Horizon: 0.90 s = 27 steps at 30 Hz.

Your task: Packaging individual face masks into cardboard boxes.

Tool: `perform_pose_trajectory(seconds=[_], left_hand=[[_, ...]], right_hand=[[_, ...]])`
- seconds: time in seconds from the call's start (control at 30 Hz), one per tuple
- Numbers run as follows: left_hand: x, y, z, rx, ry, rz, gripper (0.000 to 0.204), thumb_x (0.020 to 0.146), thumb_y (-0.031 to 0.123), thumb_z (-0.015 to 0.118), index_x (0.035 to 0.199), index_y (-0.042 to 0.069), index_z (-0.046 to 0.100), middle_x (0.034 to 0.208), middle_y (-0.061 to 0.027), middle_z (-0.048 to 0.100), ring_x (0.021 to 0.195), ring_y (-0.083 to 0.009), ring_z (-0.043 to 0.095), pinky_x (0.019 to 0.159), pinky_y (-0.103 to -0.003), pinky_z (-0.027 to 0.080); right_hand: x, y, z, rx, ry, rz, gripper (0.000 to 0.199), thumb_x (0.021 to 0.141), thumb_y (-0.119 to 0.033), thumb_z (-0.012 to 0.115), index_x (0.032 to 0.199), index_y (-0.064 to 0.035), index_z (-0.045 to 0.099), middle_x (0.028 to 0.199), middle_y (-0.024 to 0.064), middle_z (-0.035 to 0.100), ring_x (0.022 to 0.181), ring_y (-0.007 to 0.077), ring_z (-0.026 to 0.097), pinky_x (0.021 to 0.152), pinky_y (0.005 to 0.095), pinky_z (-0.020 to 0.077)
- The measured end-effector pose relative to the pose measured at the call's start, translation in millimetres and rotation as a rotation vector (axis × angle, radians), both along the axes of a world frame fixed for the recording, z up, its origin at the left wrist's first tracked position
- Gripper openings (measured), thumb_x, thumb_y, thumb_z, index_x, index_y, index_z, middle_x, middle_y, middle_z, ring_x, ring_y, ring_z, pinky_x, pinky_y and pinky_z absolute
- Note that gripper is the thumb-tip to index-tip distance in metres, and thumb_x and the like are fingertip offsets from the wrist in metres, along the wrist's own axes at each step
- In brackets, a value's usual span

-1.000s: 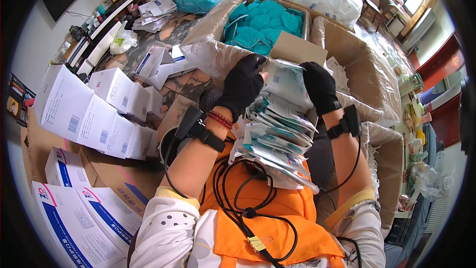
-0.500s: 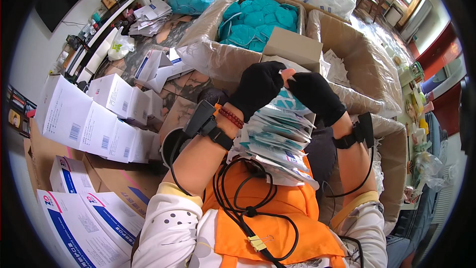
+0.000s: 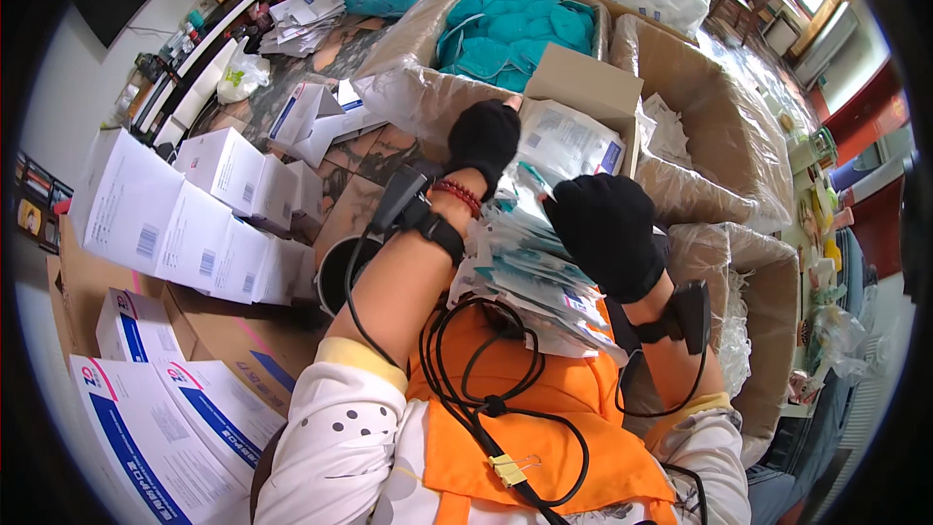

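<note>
My left hand (image 3: 483,144), in a black fingerless glove, is curled closed beside the near left side of an open brown carton (image 3: 581,78); whatever its fingers hold is hidden. White packets (image 3: 564,139) lie in that carton. My right hand (image 3: 604,233), gloved the same way, is closed over the upper end of a leaning stack of packets (image 3: 530,277) on my lap, and its fingertips pinch a packet (image 3: 536,182) with a teal edge. Teal masks show through the stacked packets' clear sides.
Behind stands a lined carton (image 3: 408,102) heaped with teal masks (image 3: 520,34). Lined cartons (image 3: 719,117) flank my right side. White printed boxes (image 3: 146,219) stand on the left, near a dark-mouthed bin (image 3: 340,277). Looped black cables (image 3: 496,408) hang over my orange apron.
My hands, together above the stack before, have parted. The right has come down and toward me; the left has shifted slightly left. White packets in the carton are now uncovered.
</note>
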State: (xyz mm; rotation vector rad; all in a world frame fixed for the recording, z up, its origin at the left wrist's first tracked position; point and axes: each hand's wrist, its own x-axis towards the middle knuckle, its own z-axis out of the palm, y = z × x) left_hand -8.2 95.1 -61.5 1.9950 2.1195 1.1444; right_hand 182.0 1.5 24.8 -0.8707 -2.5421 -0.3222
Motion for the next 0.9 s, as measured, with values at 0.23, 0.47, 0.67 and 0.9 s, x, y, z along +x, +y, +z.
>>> perform_pose_trajectory(seconds=[0.23, 0.47, 0.67, 0.9], left_hand=[[-26, -24, 0, -0.211, -0.171, 0.038, 0.045, 0.096, 0.045, 0.049, 0.084, 0.004, 0.065, 0.081, -0.0202, 0.067, 0.085, -0.0381, 0.066, 0.075, -0.047, 0.049], [-13, -36, 25, 0.276, -0.355, -0.090, 0.028, 0.085, 0.016, 0.070, 0.109, 0.006, 0.061, 0.099, -0.0140, 0.067, 0.090, -0.0292, 0.065, 0.078, -0.039, 0.051], [-2, -40, 28, 0.327, -0.178, -0.473, 0.015, 0.088, 0.006, 0.058, 0.100, 0.007, 0.066, 0.094, -0.0112, 0.068, 0.089, -0.0320, 0.064, 0.080, -0.039, 0.051], [-5, -40, 1, 0.176, 0.245, -0.377, 0.006, 0.071, 0.013, 0.066, 0.073, 0.009, 0.064, 0.073, -0.0128, 0.063, 0.078, -0.0324, 0.060, 0.071, -0.044, 0.048]], right_hand=[[9, 43, -45, -0.012, 0.226, 0.012, 0.007, 0.082, -0.020, 0.065, 0.082, -0.0132, 0.064, 0.074, 0.0071, 0.059, 0.072, 0.0277, 0.062, 0.064, 0.0395, 0.0493], [-13, 46, -82, -0.500, -0.097, -0.102, 0.022, 0.088, -0.027, 0.063, 0.101, -0.0105, 0.068, 0.093, 0.0142, 0.068, 0.084, 0.0341, 0.067, 0.073, 0.0409, 0.0541], [20, 95, -55, -0.761, 0.126, 0.153, 0.023, 0.085, -0.027, 0.066, 0.098, -0.0081, 0.065, 0.093, 0.0142, 0.068, 0.086, 0.0348, 0.066, 0.077, 0.0399, 0.0517], [13, 103, -82, -0.188, 0.044, -0.148, 0.050, 0.071, -0.027, 0.077, 0.113, -0.0070, 0.060, 0.109, 0.0169, 0.060, 0.109, 0.0352, 0.056, 0.093, 0.0441, 0.0452]])
